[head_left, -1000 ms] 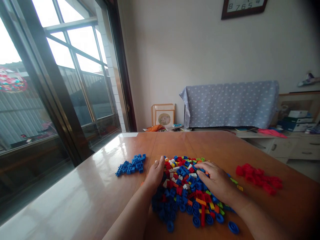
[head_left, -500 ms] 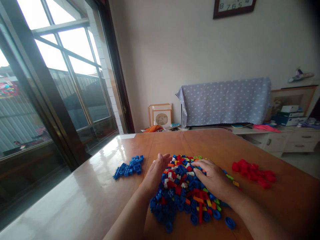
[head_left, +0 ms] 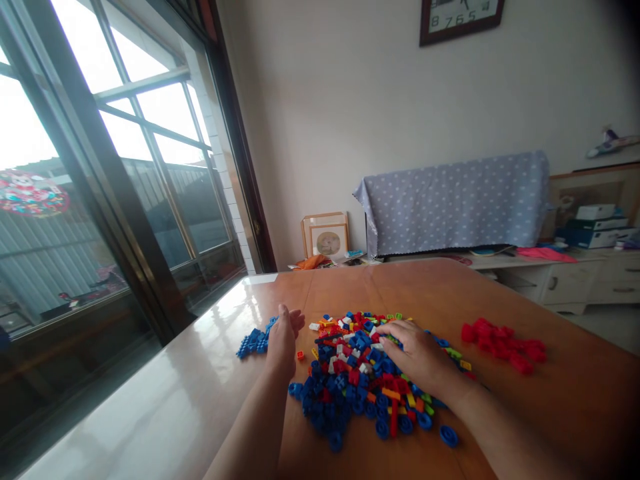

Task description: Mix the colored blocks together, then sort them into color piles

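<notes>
A mixed heap of toy building bricks (head_left: pixel 357 373) lies in front of me, with blue, red, white, yellow, orange and green pieces. My right hand (head_left: pixel 413 350) rests on its right side, thumb apart from the fingers, the fingertips touching bricks; no piece shows in its grip. To the left of the heap is my left hand (head_left: pixel 284 340), held on edge with the thumb up and the fingers stretched away. It is beside a small group of blue bricks (head_left: pixel 254 343) and partly covers it. Nothing shows in this hand, though its palm side is mostly hidden.
A separate group of red bricks (head_left: pixel 503 343) sits to the right on the wooden table (head_left: pixel 400 287). One small orange-red brick (head_left: pixel 300 355) lies between my left hand and the heap. Round blue pieces (head_left: pixel 449 436) lie at the heap's near edge.
My left hand has moved left, from the heap's left edge to the blue group. My right hand stays on the heap with little movement. The camera view has shifted slightly.
</notes>
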Tool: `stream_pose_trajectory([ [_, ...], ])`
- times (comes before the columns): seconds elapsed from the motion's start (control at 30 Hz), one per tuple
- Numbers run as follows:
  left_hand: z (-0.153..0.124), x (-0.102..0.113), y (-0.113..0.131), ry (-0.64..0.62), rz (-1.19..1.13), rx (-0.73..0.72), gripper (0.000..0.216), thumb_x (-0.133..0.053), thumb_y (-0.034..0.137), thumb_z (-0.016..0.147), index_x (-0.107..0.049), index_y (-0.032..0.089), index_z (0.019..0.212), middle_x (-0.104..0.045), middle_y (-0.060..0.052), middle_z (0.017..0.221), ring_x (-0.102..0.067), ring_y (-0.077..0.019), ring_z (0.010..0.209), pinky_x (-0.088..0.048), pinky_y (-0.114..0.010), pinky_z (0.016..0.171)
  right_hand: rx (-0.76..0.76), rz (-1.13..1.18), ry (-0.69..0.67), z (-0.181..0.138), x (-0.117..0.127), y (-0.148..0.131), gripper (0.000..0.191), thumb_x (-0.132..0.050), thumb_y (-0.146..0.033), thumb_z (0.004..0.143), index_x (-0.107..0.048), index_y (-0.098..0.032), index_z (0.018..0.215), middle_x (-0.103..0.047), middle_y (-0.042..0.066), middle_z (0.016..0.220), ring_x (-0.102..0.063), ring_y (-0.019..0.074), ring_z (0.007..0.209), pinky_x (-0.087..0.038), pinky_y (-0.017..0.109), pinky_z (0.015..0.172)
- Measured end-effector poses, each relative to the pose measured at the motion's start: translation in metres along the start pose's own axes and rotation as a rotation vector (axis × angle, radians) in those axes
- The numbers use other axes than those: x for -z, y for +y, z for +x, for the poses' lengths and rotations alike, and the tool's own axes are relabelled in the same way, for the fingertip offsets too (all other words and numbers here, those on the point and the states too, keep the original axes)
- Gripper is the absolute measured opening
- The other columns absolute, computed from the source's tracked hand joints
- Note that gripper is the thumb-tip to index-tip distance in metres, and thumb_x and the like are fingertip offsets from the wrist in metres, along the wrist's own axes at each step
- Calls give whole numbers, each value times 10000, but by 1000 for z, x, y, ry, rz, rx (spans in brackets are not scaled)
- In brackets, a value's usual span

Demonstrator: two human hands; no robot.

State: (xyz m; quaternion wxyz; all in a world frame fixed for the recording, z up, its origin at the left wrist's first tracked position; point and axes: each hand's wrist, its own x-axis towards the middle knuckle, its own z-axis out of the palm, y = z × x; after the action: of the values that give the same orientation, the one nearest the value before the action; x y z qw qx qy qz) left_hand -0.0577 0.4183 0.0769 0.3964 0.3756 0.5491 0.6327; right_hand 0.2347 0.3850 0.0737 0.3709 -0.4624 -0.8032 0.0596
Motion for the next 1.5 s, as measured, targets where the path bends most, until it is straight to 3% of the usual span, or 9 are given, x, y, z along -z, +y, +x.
stream_pose_trajectory([
  [0.17, -15, 8, -9, 30, 145, 16, 544, -528, 643, 908, -714, 134, 958, -732, -210, 1102, -653, -338, 1148, -452, -460, 1042, 6, 13, 39, 1, 4, 3, 252, -507, -269, 938, -716, -241, 1077, -730, 60, 1073, -645, 231, 1053, -490, 366, 948],
  [0.3, -43, 18, -14, 6, 271, 10, 431, -622, 593, 871, -717, 176, 828, -737, -173, 1046, -604, -365, 1211, -429, -422, 1062, 14, 43, 55, 1, 7, 3, 259, -505, -284, 944, -714, -230, 1086, -732, 71, 1070, -650, 235, 1034, -500, 371, 933],
  [0.4, -71, 23, -8, -135, 397, -23, 427, -610, 609, 873, -722, 204, 795, -747, -112, 948, -632, -364, 1140, -439, -415, 1056, 16, 50, 63, 0, 9, 1, 260, -501, -280, 948, -709, -235, 1097, -733, 67, 1062, -648, 236, 1041, -497, 371, 942],
  [0.5, -97, 27, -1, -281, 456, -100, 402, -719, 592, 794, -753, 236, 978, -726, -94, 1148, -564, -365, 1247, -349, -432, 1155, 10, 50, 78, -1, 11, 0, 261, -494, -276, 954, -707, -226, 1096, -730, 70, 1069, -644, 235, 1053, -492, 368, 951],
  [0.67, -122, 32, -5, -436, 542, -259, 983, -976, 470, 427, -635, 305, 1335, -465, -122, 1539, -274, -414, 1485, -114, -522, 1252, -2, 67, 99, -1, 12, 1, 247, -513, -269, 941, -708, -221, 1085, -732, 68, 1052, -648, 232, 1043, -491, 357, 947],
  [0.8, -124, 30, -12, -482, 713, -345, 1171, -958, 572, 401, -522, 314, 1457, -373, -139, 1594, -233, -440, 1497, -96, -587, 1240, -8, 61, 99, 0, 11, 4, 246, -504, -261, 945, -707, -213, 1075, -733, 69, 1063, -646, 233, 1052, -487, 356, 950],
  [0.97, -115, 26, -20, -450, 796, -422, 978, -894, 635, 518, -585, 331, 1394, -487, -137, 1511, -380, -446, 1408, -232, -575, 1202, -7, 59, 95, 0, 10, 4, 246, -502, -263, 948, -706, -210, 1075, -733, 69, 1067, -649, 228, 1038, -485, 350, 946],
  [1.23, -104, 13, -30, -370, 1140, -571, 642, -773, 563, 703, -622, 280, 1260, -581, -80, 1349, -520, -329, 1238, -398, -449, 1066, -20, 58, 97, 1, 8, 4, 256, -504, -269, 942, -718, -213, 1069, -735, 69, 1069, -648, 229, 1043, -480, 346, 941],
  [1.5, -87, 4, -36, -281, 1063, -620, 369, -742, 447, 773, -683, 266, 1089, -649, -56, 1160, -582, -265, 1075, -446, -369, 930, -26, 63, 111, 1, 4, 8, 251, -522, -265, 934, -725, -219, 1073, -728, 63, 1057, -639, 223, 1036, -471, 338, 949],
])
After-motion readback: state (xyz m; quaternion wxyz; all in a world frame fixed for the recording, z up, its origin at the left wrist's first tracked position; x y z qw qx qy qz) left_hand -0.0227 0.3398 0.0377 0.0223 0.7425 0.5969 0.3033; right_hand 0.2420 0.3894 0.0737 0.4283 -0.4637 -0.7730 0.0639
